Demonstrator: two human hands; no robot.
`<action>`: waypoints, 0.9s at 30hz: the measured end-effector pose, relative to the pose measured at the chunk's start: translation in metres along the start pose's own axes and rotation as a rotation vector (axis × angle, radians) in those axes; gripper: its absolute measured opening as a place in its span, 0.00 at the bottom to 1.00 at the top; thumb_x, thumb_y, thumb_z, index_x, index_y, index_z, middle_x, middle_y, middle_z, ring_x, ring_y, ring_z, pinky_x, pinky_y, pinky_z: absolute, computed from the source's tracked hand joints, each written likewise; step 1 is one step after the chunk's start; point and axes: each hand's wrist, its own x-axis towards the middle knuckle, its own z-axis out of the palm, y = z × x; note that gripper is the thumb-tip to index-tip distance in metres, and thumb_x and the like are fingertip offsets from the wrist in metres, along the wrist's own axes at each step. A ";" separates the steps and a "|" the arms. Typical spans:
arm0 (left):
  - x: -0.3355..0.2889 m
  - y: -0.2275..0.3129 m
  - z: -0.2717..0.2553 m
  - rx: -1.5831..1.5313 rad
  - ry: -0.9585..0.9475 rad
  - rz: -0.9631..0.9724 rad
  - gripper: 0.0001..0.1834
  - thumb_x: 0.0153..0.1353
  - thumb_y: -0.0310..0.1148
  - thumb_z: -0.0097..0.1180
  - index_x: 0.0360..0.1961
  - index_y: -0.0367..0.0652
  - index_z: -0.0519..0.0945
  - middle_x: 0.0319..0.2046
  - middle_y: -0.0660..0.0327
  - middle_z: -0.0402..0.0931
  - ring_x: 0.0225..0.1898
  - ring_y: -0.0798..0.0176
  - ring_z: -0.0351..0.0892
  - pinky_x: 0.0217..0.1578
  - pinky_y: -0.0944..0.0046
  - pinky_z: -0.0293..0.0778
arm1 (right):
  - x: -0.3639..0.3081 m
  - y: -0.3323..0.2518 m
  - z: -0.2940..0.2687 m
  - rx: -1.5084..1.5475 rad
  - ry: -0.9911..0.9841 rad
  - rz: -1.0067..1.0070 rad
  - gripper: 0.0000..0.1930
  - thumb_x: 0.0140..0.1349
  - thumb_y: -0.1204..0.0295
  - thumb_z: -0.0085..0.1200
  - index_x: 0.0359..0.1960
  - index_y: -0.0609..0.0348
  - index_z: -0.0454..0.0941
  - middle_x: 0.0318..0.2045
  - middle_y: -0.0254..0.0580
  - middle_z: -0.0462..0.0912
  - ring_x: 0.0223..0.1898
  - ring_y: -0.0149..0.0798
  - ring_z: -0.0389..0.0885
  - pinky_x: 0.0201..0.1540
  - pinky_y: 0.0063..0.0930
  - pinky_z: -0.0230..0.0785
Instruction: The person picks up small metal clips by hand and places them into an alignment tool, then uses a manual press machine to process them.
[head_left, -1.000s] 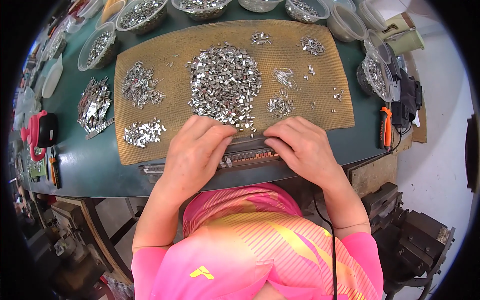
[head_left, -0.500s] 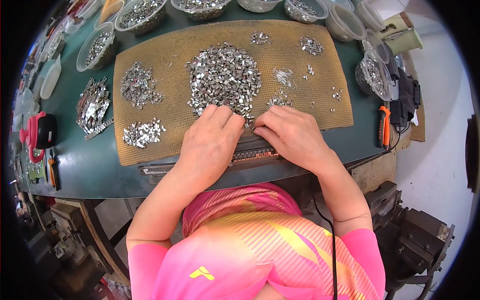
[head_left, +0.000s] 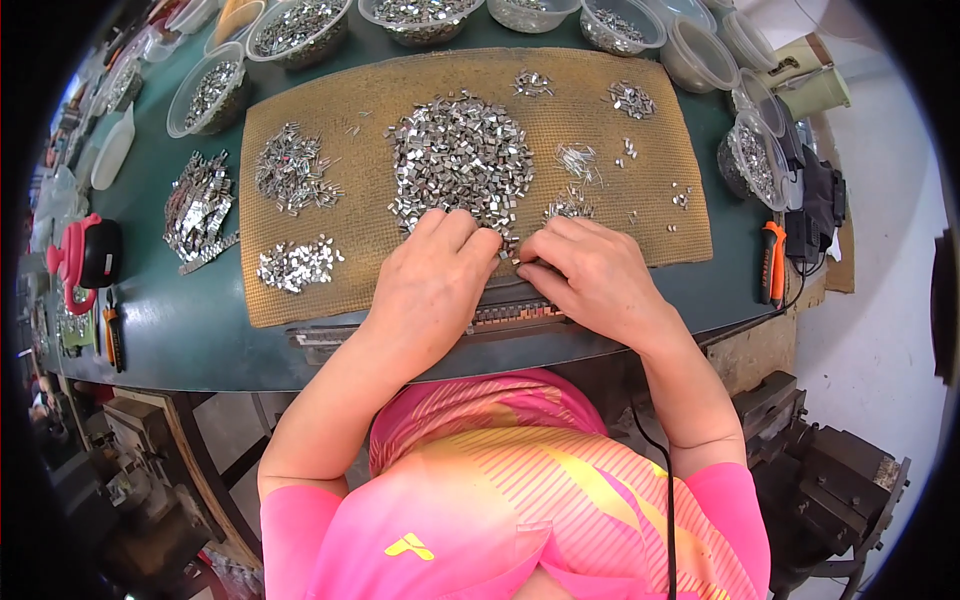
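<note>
- Brown woven-textured mat (head_left: 365,192) on the dark green, smooth tabletop (head_left: 205,345); main heap of small metal pieces (head_left: 462,160), blocky and silver, at its middle.
- Hands: left hand (head_left: 437,278) and right hand (head_left: 592,275) at the heap's near edge, fingers curled, thumbs drawn in, tips near each other. Small pieces lie by the fingertips; cannot tell whether either hand grips one.
- Long dark bar (head_left: 517,313), toothed, copper-toned segments, along the mat's near edge, just below the hands.
- Linked metal strips (head_left: 198,210), shiny, bundled left of the mat.
- Clear plastic bowls (head_left: 700,60) beyond the mat, several filled with metal bits.
- Orange-and-black pliers (head_left: 771,262), right.
- Marking: yellow emblem (head_left: 410,546) on a pink shirt (head_left: 480,470), striped print.
</note>
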 end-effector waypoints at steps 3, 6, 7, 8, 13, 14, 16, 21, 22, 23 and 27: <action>-0.001 0.000 0.003 0.088 -0.018 0.017 0.09 0.58 0.26 0.68 0.40 0.43 0.82 0.34 0.58 0.73 0.40 0.52 0.76 0.40 0.54 0.76 | -0.003 0.001 -0.002 0.035 0.016 0.008 0.07 0.60 0.71 0.67 0.37 0.56 0.81 0.33 0.39 0.81 0.38 0.47 0.83 0.39 0.41 0.75; -0.001 -0.001 0.004 0.122 -0.024 0.021 0.09 0.58 0.27 0.67 0.39 0.44 0.82 0.34 0.59 0.73 0.39 0.53 0.76 0.39 0.56 0.77 | -0.004 0.000 -0.007 0.047 0.002 0.001 0.07 0.60 0.72 0.66 0.37 0.56 0.81 0.33 0.40 0.81 0.38 0.47 0.83 0.39 0.41 0.75; -0.001 -0.001 0.004 0.126 -0.027 0.022 0.09 0.59 0.27 0.67 0.39 0.44 0.82 0.34 0.59 0.73 0.39 0.53 0.76 0.39 0.56 0.77 | -0.004 0.000 -0.008 0.057 0.008 0.003 0.07 0.59 0.72 0.67 0.36 0.56 0.81 0.33 0.39 0.81 0.38 0.47 0.83 0.39 0.41 0.75; -0.001 -0.001 0.004 0.130 -0.030 0.023 0.09 0.59 0.27 0.67 0.40 0.44 0.82 0.34 0.59 0.73 0.39 0.54 0.76 0.39 0.56 0.77 | -0.004 -0.001 -0.008 0.068 0.013 0.004 0.07 0.59 0.73 0.67 0.36 0.56 0.81 0.32 0.39 0.81 0.38 0.48 0.83 0.39 0.41 0.75; -0.001 0.000 0.004 0.128 -0.020 0.035 0.09 0.59 0.26 0.66 0.40 0.43 0.81 0.34 0.59 0.73 0.39 0.53 0.76 0.40 0.56 0.76 | -0.013 -0.005 -0.010 0.148 0.053 -0.034 0.06 0.61 0.70 0.64 0.36 0.55 0.81 0.34 0.38 0.82 0.38 0.46 0.83 0.39 0.42 0.76; 0.000 0.000 0.004 0.121 -0.019 0.037 0.09 0.59 0.26 0.66 0.40 0.43 0.80 0.34 0.59 0.73 0.39 0.53 0.76 0.40 0.55 0.76 | -0.015 -0.007 -0.010 0.195 0.066 -0.055 0.06 0.60 0.71 0.65 0.36 0.55 0.81 0.35 0.37 0.83 0.39 0.46 0.83 0.40 0.42 0.76; 0.000 -0.001 0.003 0.093 -0.023 0.024 0.09 0.58 0.25 0.66 0.39 0.43 0.80 0.34 0.58 0.73 0.40 0.52 0.76 0.40 0.55 0.76 | -0.019 -0.011 -0.007 0.203 0.078 -0.071 0.06 0.60 0.71 0.65 0.36 0.55 0.82 0.36 0.36 0.83 0.40 0.45 0.83 0.42 0.41 0.75; 0.000 -0.001 -0.001 0.005 -0.012 0.005 0.08 0.58 0.24 0.66 0.38 0.41 0.80 0.34 0.57 0.74 0.39 0.50 0.76 0.40 0.53 0.76 | -0.024 -0.022 -0.002 0.141 0.068 -0.097 0.06 0.59 0.72 0.65 0.36 0.56 0.83 0.39 0.34 0.84 0.43 0.43 0.83 0.46 0.38 0.74; -0.001 -0.002 -0.003 -0.037 -0.018 0.000 0.07 0.59 0.24 0.66 0.38 0.41 0.80 0.34 0.56 0.74 0.40 0.50 0.77 0.40 0.53 0.76 | -0.024 -0.024 0.000 0.117 0.090 -0.106 0.06 0.60 0.72 0.65 0.37 0.55 0.83 0.39 0.34 0.84 0.43 0.42 0.83 0.46 0.38 0.73; -0.001 -0.003 -0.005 -0.080 -0.024 -0.004 0.07 0.59 0.24 0.66 0.37 0.41 0.81 0.34 0.56 0.75 0.40 0.49 0.77 0.41 0.52 0.75 | -0.024 -0.024 0.001 0.094 0.112 -0.114 0.06 0.60 0.72 0.65 0.37 0.55 0.83 0.40 0.33 0.84 0.44 0.41 0.83 0.46 0.37 0.73; -0.004 -0.005 -0.012 -0.135 -0.034 -0.041 0.07 0.60 0.24 0.66 0.39 0.40 0.82 0.34 0.56 0.76 0.40 0.48 0.78 0.41 0.52 0.75 | -0.023 -0.017 0.000 0.123 0.112 -0.092 0.05 0.60 0.72 0.65 0.37 0.55 0.83 0.39 0.35 0.84 0.43 0.42 0.83 0.44 0.37 0.74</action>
